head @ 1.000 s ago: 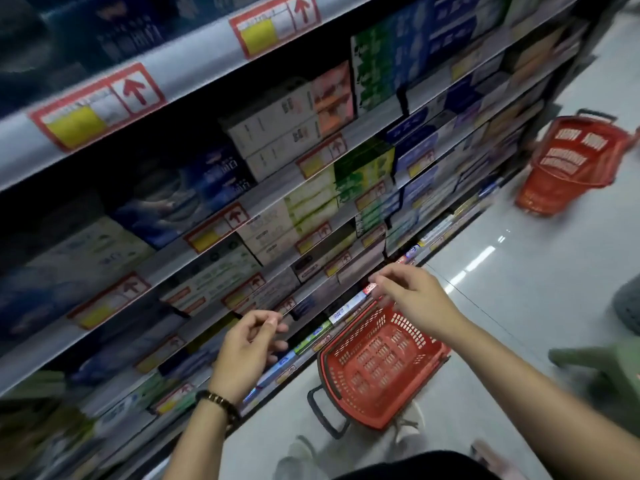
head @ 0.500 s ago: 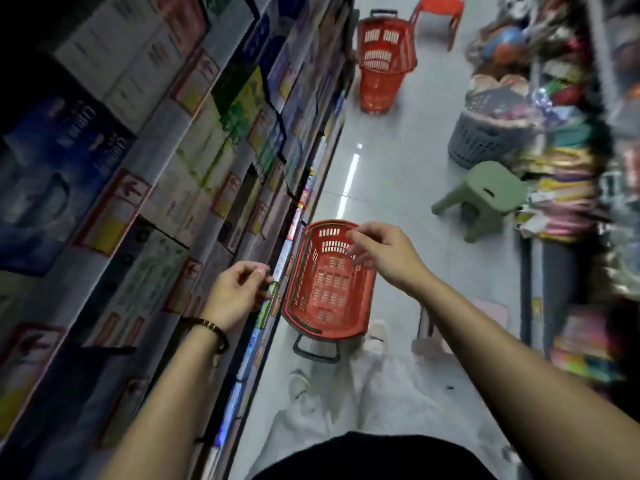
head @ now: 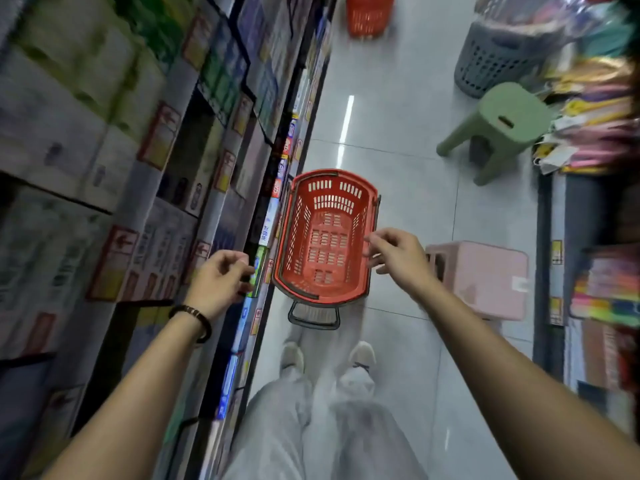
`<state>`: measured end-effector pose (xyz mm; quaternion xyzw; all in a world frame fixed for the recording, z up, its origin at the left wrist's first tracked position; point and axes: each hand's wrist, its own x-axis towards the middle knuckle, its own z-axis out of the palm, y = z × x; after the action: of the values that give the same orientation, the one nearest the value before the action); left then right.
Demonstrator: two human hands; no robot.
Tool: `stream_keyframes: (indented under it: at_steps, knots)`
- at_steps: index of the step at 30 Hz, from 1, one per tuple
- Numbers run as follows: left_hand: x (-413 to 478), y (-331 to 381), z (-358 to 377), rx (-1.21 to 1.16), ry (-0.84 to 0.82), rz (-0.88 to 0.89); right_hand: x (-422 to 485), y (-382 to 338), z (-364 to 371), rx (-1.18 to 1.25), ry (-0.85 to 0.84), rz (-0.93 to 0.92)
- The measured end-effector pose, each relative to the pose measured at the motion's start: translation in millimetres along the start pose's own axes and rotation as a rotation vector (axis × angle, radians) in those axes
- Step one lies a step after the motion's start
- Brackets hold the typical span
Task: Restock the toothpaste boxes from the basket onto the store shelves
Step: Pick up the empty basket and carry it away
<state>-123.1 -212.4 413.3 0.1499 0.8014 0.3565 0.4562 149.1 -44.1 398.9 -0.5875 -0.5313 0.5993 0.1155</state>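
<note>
A red plastic basket [head: 298, 237] stands on the floor in front of my feet, with nothing in it. The store shelves [head: 207, 188] run along the left, packed with toothpaste boxes [head: 162, 233] behind red price tags. My left hand [head: 218, 282] hovers by the shelf edge, fingers loosely curled, holding nothing; a dark bracelet is on its wrist. Above the basket's right rim is my right hand [head: 398, 254], fingers loosely bent and empty.
A pink stool [head: 485, 278] stands right of the basket, a green stool [head: 502, 123] farther back. A grey laundry basket [head: 491, 60] and a second red basket [head: 369, 15] sit up the aisle. Colourful goods [head: 602, 133] fill the right-hand rack.
The view has swung from the shelf face down to the aisle floor and the basket. Both hands stay empty and have drawn back from the shelf towards the basket.
</note>
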Motion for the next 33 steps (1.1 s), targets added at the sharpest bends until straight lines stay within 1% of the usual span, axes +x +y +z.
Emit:
stream_keyframes:
  at_steps: [4,6,8,9,10,11,13,16,17,19,22,25,30,33]
  knots:
    - [72,-43,19,0.035,0.005,0.009,40,53,21,0.000,0.031,0.053]
    - [113,-66,34,0.062,-0.005,0.026,64,82,28,0.004,0.075,0.063]
    - [125,-77,44,0.079,0.009,0.031,69,97,30,-0.018,0.101,0.079]
    - [160,-114,60,0.109,0.018,0.036,102,136,48,-0.054,0.122,0.077]
    - [166,-124,65,0.123,0.024,0.070,105,146,49,-0.084,0.144,0.087]
    - [176,-136,72,0.201,0.014,0.085,114,158,53,-0.145,0.177,0.094]
    - [211,-182,91,0.345,0.005,0.095,142,205,71,-0.258,0.232,0.111]
    - [255,-232,112,0.455,-0.007,0.117,172,261,90,-0.410,0.245,0.187]
    - [265,-243,115,0.493,-0.005,0.095,179,275,93,-0.454,0.231,0.210]
    - [282,-266,124,0.524,0.009,0.043,191,304,103,-0.476,0.207,0.188]
    - [293,-287,134,0.495,0.052,0.028,198,325,111,-0.376,0.265,0.174]
    - [292,-296,134,0.444,0.083,0.026,195,334,118,-0.383,0.343,0.157]
    - [259,-324,136,0.299,0.114,-0.027,168,350,123,-0.360,0.351,0.179]
    - [233,-352,133,0.204,0.093,-0.053,139,366,130,-0.339,0.346,0.194]
